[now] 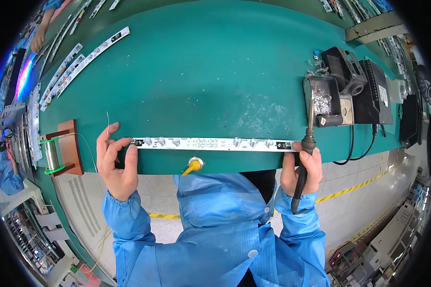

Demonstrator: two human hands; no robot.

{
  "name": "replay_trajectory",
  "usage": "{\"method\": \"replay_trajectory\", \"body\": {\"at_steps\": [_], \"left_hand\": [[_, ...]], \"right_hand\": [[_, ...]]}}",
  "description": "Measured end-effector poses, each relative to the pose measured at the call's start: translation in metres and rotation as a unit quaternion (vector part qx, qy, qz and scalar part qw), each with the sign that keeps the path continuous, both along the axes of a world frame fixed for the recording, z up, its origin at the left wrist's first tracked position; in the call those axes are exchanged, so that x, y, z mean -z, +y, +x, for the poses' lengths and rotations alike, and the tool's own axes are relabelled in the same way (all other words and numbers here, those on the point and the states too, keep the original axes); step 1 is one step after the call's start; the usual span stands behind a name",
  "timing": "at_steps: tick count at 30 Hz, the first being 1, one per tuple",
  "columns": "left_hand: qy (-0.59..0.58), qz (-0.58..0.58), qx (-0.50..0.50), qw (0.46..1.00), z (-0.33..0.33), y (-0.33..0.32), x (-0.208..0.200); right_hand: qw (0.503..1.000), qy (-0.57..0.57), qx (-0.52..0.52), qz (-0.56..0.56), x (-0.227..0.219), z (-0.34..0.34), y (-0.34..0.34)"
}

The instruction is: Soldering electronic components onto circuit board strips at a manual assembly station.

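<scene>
A long white LED circuit board (229,144) with clear round lenses lies crosswise near the front of the green table. My left hand (119,167) is closed, pinching the board's left end between thumb and finger. A thin solder wire (107,118) rises between its fingers and trails left to a solder spool (51,155) with green rims on a brown wooden stand (72,148). My right hand (312,170) grips a soldering iron (308,143), tip pointing away from me, and also touches the board's right end. Nearer me, below the board, sits a yellow-knobbed metal fitting (193,165).
At right stand a black soldering station (372,91), an iron holder (352,79) and a tray (324,86) with solder scraps. More LED boards (84,62) lie at far left. A co-worker's hand (38,39) shows beyond. A black cable (352,148) hangs over the front edge.
</scene>
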State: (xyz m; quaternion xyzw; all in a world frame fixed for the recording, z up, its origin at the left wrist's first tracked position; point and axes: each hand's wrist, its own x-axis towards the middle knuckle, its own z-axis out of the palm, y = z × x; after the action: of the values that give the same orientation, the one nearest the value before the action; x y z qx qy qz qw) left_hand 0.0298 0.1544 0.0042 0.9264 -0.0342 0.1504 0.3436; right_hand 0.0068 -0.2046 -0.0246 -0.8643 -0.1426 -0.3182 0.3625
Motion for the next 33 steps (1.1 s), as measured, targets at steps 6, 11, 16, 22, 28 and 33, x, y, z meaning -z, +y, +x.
{"method": "replay_trajectory", "body": {"at_steps": [6, 11, 16, 22, 28, 33], "left_hand": [[0.004, 0.002, -0.001, 1.0, 0.001, 0.0, -0.002], [-0.007, 0.015, 0.011, 1.0, 0.001, 0.002, -0.001], [-0.029, -0.003, 0.01, 1.0, 0.005, -0.004, -0.001], [-0.054, -0.003, 0.03, 0.998, 0.001, 0.003, 0.007], [-0.029, -0.019, 0.084, 0.996, 0.005, 0.009, 0.005], [-0.034, 0.003, 0.049, 0.998, -0.001, 0.011, 0.0]], "right_hand": [[0.999, 0.012, -0.011, 0.027, -0.002, -0.003, 0.001], [0.998, 0.033, -0.011, 0.046, -0.001, -0.003, 0.003], [0.997, 0.035, 0.009, 0.069, 0.005, -0.007, 0.0], [0.99, 0.064, -0.079, 0.099, 0.004, -0.007, -0.011], [0.982, 0.046, -0.061, 0.172, 0.005, -0.011, -0.005], [0.978, 0.072, -0.077, 0.182, 0.006, -0.008, -0.002]]}}
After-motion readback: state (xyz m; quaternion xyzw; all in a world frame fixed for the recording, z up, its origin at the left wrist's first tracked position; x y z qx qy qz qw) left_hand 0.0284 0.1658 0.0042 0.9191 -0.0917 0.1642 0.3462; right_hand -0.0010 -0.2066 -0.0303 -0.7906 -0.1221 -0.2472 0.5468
